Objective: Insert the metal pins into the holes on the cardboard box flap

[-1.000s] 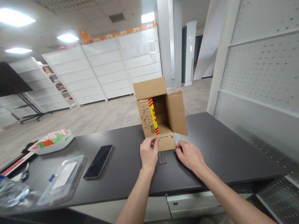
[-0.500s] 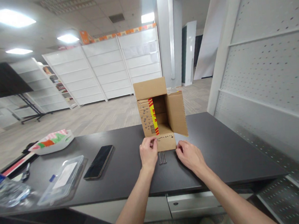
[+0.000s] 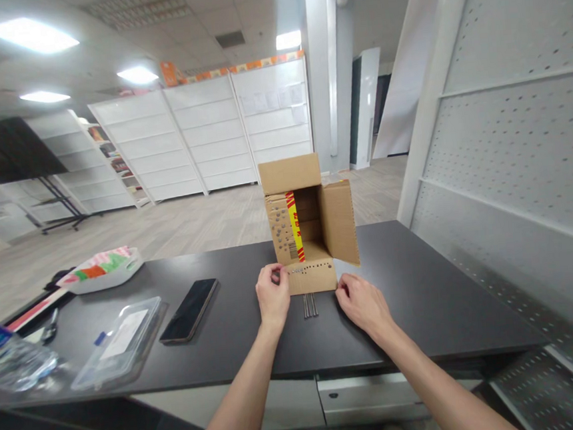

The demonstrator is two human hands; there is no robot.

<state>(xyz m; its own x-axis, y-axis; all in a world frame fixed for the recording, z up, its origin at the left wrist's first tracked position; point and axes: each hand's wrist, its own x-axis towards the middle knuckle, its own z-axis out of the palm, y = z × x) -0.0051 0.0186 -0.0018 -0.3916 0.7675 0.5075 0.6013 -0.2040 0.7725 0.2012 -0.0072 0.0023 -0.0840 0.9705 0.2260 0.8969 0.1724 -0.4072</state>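
Observation:
An open cardboard box (image 3: 310, 219) stands on the desk with its opening towards me. Its front flap (image 3: 317, 280) slopes down at me, dotted with a row of holes and small silvery spots. At the flap's left edge my left hand (image 3: 273, 296) is closed, thumb and forefinger brought together; what lies between the tips is too small to make out. My right hand (image 3: 363, 302) rests on the desk by the flap's lower right corner, fingers curled in and their tips hidden. Several long thin screws or nails (image 3: 310, 305) lie side by side between my hands.
Left of my hands lie a black phone (image 3: 189, 312) and a clear plastic case (image 3: 120, 343). A water bottle (image 3: 11, 359) and a white basket with colourful cloth (image 3: 104, 279) are further left. A perforated white panel (image 3: 515, 135) rises beyond the desk's right side.
My left hand has shifted left along the flap, uncovering small silvery spots on its left part. My right hand stays by the flap's corner. The view has tilted slightly.

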